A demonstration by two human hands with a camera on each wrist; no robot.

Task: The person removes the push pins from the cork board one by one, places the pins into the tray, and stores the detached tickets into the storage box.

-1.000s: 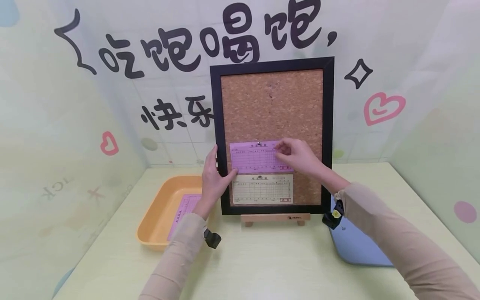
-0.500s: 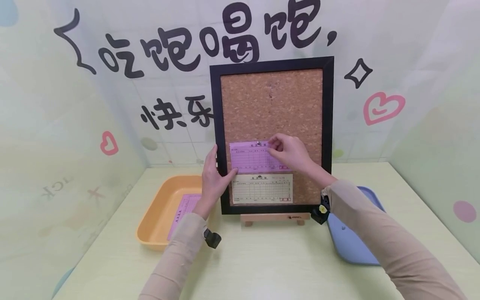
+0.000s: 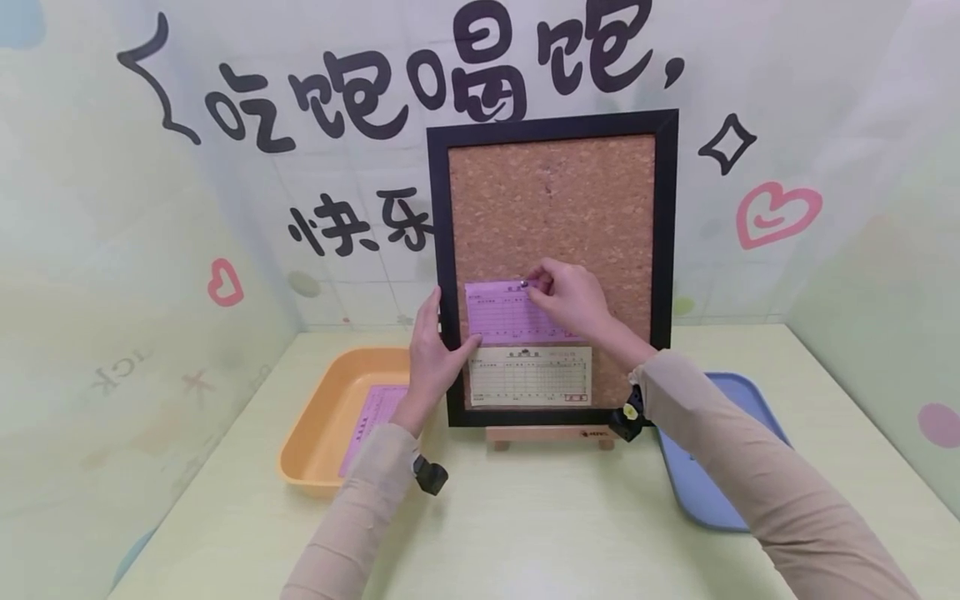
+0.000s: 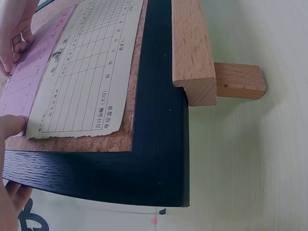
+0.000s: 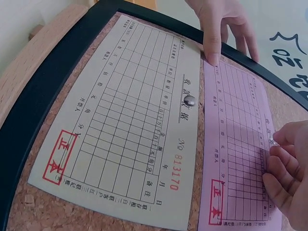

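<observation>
A black-framed cork board (image 3: 553,200) stands upright on a small wooden easel (image 3: 551,435). A beige form slip (image 3: 530,377) is pinned low on it by a silver pin (image 5: 189,100). Just above it lies a pink form slip (image 3: 498,317). My left hand (image 3: 450,329) rests along the frame's left edge, and one straight fingertip (image 5: 211,57) presses the pink slip's lower-left corner. My right hand (image 3: 534,286) pinches a pushpin (image 5: 272,140) at the top middle of the pink slip (image 5: 236,144). In the left wrist view, the beige slip (image 4: 82,77) and the frame corner (image 4: 159,159) fill the picture.
An orange tray (image 3: 318,446) with another pink slip (image 3: 372,417) in it sits to the left of the board. A blue tray (image 3: 712,492) lies to the right, partly under my right sleeve. Decorated walls close in behind and on both sides.
My right hand slid left along the pink slip's top edge to the pin at its middle. The left hand kept its place on the frame and the slip.
</observation>
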